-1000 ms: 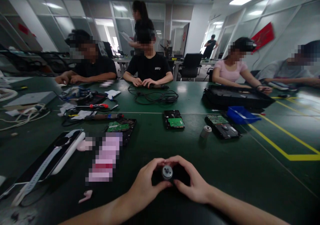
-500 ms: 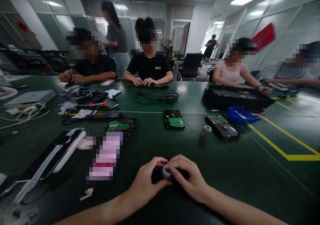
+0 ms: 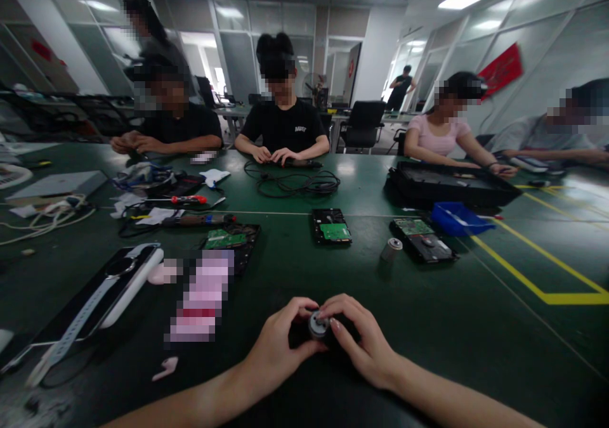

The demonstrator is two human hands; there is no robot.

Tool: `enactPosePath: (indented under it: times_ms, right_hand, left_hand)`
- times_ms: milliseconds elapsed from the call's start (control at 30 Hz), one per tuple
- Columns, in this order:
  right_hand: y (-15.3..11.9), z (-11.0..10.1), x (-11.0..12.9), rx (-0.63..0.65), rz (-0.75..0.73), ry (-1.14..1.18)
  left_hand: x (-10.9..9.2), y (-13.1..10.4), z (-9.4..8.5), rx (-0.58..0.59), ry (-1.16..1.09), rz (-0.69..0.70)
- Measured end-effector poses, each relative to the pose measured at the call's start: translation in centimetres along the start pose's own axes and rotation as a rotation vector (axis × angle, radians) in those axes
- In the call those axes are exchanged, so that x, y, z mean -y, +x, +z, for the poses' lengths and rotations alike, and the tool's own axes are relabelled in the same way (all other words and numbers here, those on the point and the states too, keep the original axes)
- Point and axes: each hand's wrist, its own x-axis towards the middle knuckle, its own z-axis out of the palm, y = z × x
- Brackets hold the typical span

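Observation:
Near the front of the table, a small cylindrical metal motor (image 3: 318,328) sits between my two hands, its round grey end face turned up toward me. My left hand (image 3: 280,342) curls around its left side, thumb below and fingers above. From the right, my right hand (image 3: 366,342) has its fingertips on the top of the end face; its thumb lies at the right rim. A similar metal cylinder (image 3: 391,250) stands on the table beyond my right hand. A hard drive (image 3: 332,227) with a green circuit board lies straight ahead.
To the right are another hard drive (image 3: 425,240), a blue bin (image 3: 461,219) and a black tray (image 3: 451,187). Leftward lie a watch (image 3: 118,267), a pink earbud (image 3: 166,368), a red screwdriver (image 3: 190,200) and cables. Several people sit across the table.
My right thumb has shifted off the motor's end face toward its right rim, so more of the face shows. A standing person in the background has moved left.

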Motion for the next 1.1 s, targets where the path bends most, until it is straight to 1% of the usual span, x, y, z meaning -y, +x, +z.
enactPosePath:
  times_ms: [200, 333, 433, 600, 800, 967, 1100]
  right_hand:
    - [0.1, 0.0, 0.3, 0.041, 0.003, -0.01]
    - [1.0, -0.2, 0.7, 0.023, 0.051, -0.009]
    - [1.9, -0.6, 1.1, 0.056, 0.087, -0.001]
    - [2.6, -1.2, 1.8, 0.109, 0.05, -0.11]
    - [2.2, -0.7, 1.4, 0.071, 0.069, -0.112]
    - [2.0, 0.0, 0.9, 0.005, 0.116, -0.12]
    - [2.1, 0.0, 1.0, 0.018, 0.081, -0.107]
  left_hand:
    - [0.4, 0.0, 0.1, -0.006, -0.009, 0.007]
    - [0.4, 0.0, 0.1, 0.005, -0.019, -0.01]
    - [0.4, 0.0, 0.1, 0.012, -0.037, -0.016]
    - [0.5, 0.0, 0.2, 0.009, -0.043, 0.003]
    - [0.5, -0.1, 0.2, 0.004, -0.032, 0.01]
    - [0.3, -0.1, 0.1, 0.011, -0.055, 0.0]
    - [0.2, -0.1, 0.1, 0.017, -0.064, -0.012]
